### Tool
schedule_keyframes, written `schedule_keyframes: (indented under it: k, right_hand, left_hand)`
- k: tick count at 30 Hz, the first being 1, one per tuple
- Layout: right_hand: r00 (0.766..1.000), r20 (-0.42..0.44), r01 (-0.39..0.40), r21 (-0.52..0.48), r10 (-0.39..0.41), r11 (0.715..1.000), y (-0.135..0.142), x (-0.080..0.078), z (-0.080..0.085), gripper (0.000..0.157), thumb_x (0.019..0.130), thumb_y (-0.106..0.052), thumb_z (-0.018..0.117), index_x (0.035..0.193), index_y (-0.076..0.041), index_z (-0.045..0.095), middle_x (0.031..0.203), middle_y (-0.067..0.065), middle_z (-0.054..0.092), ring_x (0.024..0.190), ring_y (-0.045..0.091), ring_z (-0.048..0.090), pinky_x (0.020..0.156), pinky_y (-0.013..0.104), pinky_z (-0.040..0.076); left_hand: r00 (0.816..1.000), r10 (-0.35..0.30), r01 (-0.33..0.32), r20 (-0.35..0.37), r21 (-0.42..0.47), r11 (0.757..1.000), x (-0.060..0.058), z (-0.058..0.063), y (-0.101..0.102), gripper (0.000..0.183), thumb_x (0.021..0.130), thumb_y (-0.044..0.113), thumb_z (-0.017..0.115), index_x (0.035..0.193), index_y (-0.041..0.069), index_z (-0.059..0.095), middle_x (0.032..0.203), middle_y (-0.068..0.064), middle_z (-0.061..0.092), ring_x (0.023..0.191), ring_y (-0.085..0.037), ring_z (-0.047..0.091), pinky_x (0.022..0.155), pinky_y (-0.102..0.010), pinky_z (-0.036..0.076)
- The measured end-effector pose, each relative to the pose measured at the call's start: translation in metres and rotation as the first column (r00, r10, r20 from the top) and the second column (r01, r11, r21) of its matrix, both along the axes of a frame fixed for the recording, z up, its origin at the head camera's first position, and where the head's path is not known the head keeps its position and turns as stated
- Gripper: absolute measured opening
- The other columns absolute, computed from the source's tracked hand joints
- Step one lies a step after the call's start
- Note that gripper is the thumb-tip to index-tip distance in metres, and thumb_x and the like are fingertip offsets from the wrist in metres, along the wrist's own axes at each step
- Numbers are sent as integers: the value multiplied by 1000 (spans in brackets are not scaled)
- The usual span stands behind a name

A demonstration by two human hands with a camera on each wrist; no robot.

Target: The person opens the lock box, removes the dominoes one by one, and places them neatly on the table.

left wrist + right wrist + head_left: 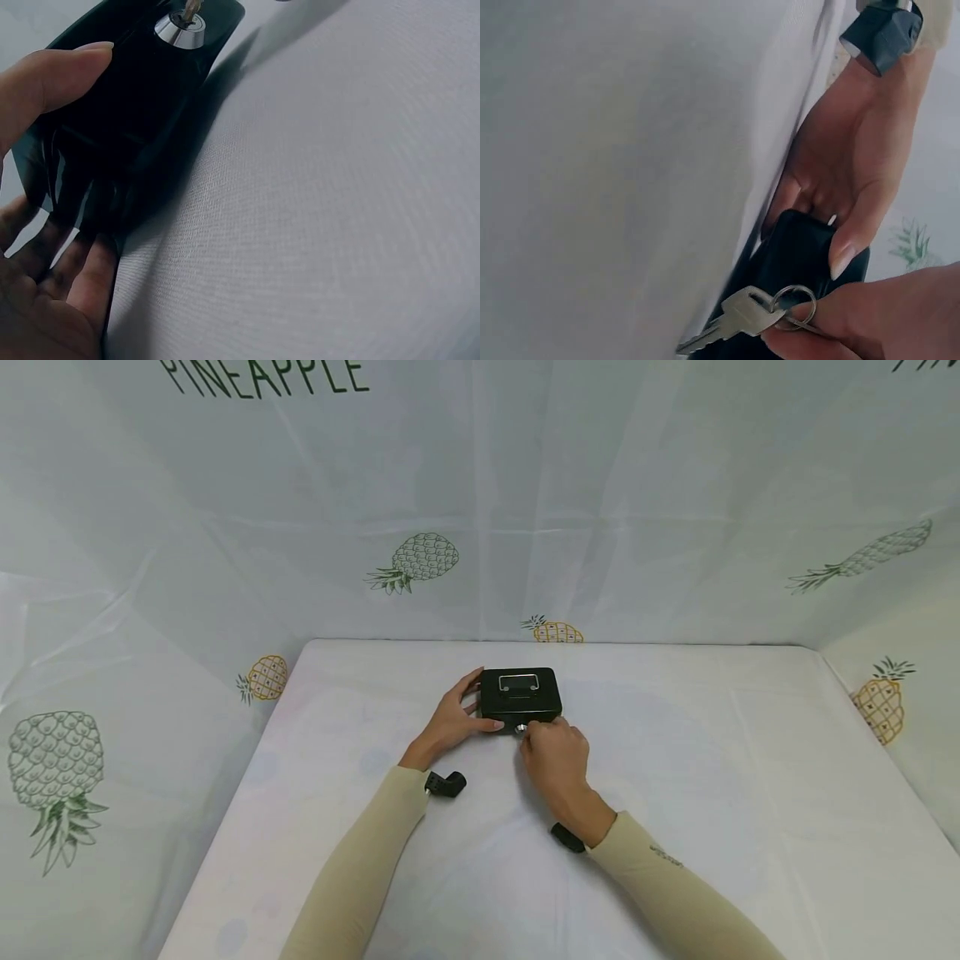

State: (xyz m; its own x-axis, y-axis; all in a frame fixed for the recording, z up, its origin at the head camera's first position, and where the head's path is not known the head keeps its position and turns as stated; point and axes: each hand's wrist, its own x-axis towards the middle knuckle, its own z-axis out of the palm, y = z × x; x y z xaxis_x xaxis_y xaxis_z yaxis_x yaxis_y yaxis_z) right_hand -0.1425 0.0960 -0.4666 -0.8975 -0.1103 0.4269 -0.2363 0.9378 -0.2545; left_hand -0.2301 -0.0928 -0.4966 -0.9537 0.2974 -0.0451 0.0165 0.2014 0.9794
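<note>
A black cash box (521, 705) with a silver handle (519, 682) on its closed lid lies near the table's far edge. My left hand (452, 722) holds its left end, with the thumb on the front face and the fingers against the side. On the front is a round silver lock (180, 31), and a key (192, 9) stands in it. My right hand (557, 756) is at the lock, pinching a key by its head. From the same ring (795, 300) hangs a second key (742, 315), outside the lock. The fingers hide part of the pinched key.
The table (675, 760) has a white cloth over it. White sheeting (637, 485) printed with pineapples rises behind and beside it. A black wrist device (446, 784) sits on the left wrist, and another (567, 837) on the right.
</note>
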Motion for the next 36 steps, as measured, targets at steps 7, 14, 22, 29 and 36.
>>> schedule_keyframes:
  k: [7, 14, 22, 29, 36]
  right_hand:
    - [992, -126, 17, 118, -2, 993, -12, -4, -3, 12, 86, 1, 83, 78, -4, 75, 61, 9, 70, 71, 28, 67, 52, 36, 52]
    - [991, -134, 3, 87, 9, 996, -11, -6, -3, 14, 85, 2, 83, 77, -6, 74, 60, 9, 69, 68, 28, 67, 52, 37, 51]
    - [986, -161, -27, 62, 37, 998, -9, -9, -5, 21, 83, 2, 85, 74, -10, 70, 62, 7, 69, 68, 27, 67, 55, 38, 52]
    - [993, -117, -18, 55, 25, 998, -11, -12, -7, 22, 83, 3, 83, 73, -10, 69, 58, 8, 66, 65, 28, 66, 47, 38, 51]
    - [997, -69, -45, 10, 45, 999, -5, -15, -7, 19, 87, 1, 83, 77, -10, 71, 63, 7, 70, 66, 27, 65, 49, 40, 55]
  left_hand:
    - [1000, -6, 6, -19, -11, 1000, 0, 0, 1, 108, 78, 1, 92, 168, 13, 31, 163, -12, 43, 153, -28, 39, 123, -37, 43]
    - [1000, -3, 2, -26, -31, 1000, 0, -1, 0, 109, 79, 3, 92, 168, 14, 31, 163, -10, 43, 153, -27, 39, 123, -37, 43]
    - [999, -1, -1, -45, -32, 999, -1, -3, -1, 108, 79, 3, 92, 167, 13, 31, 162, -12, 43, 153, -28, 39, 123, -38, 44]
    - [999, -3, 4, -50, 13, 1000, -1, -4, -2, 110, 77, -1, 92, 167, 11, 30, 161, -13, 42, 152, -29, 40, 123, -37, 44]
    - [998, -12, 12, -56, 3, 1000, 1, -4, 1, 110, 78, 1, 93, 167, 10, 30, 162, -14, 41, 153, -30, 38, 123, -38, 45]
